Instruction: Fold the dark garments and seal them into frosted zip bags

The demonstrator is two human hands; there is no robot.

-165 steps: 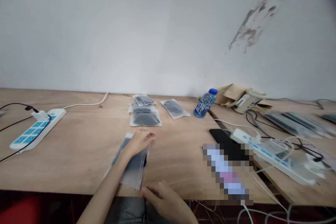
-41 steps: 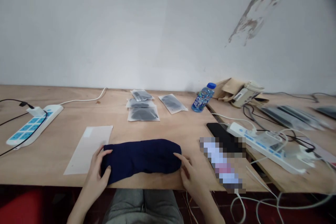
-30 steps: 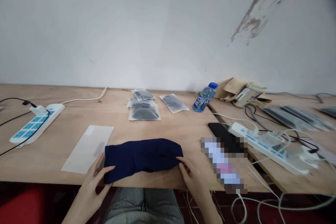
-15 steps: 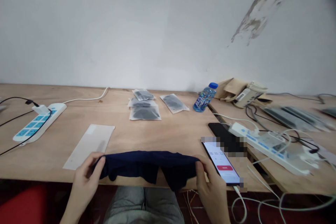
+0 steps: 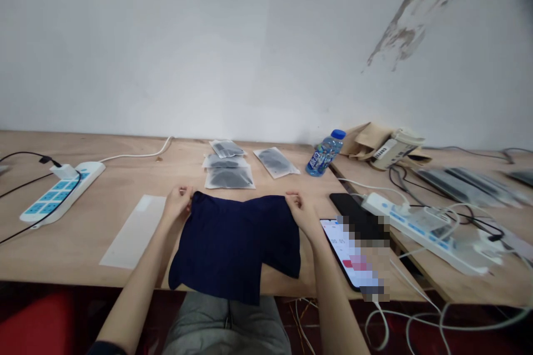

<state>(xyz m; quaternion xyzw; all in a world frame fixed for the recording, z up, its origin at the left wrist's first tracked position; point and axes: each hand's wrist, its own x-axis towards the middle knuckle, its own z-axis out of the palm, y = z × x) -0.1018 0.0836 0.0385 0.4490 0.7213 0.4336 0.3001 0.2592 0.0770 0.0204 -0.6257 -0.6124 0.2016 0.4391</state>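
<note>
A dark navy cloth garment (image 5: 229, 244) is spread over the front part of the wooden table, its lower edge hanging past the table's front edge. My left hand (image 5: 180, 202) pinches its upper left corner. The upper right corner is between the closed fingers of my right hand (image 5: 296, 205). Left of the cloth lies a flat translucent bag (image 5: 133, 236), partly behind my left forearm. Beyond the cloth are several packed bags (image 5: 229, 176) in an overlapping group, and one more bag (image 5: 276, 162) sits to their right.
A power strip (image 5: 62, 194) with cables lies at the left, another (image 5: 416, 227) at the right. A phone with a lit screen (image 5: 345, 258) and a black phone (image 5: 353, 213) are right of my right arm. Behind stand a blue-capped bottle (image 5: 325, 154) and a paper cup (image 5: 391, 150).
Both hands have moved away from my body over the table, still holding the cloth's corners. The cloth, bunched in a strip before, now lies spread out wide.
</note>
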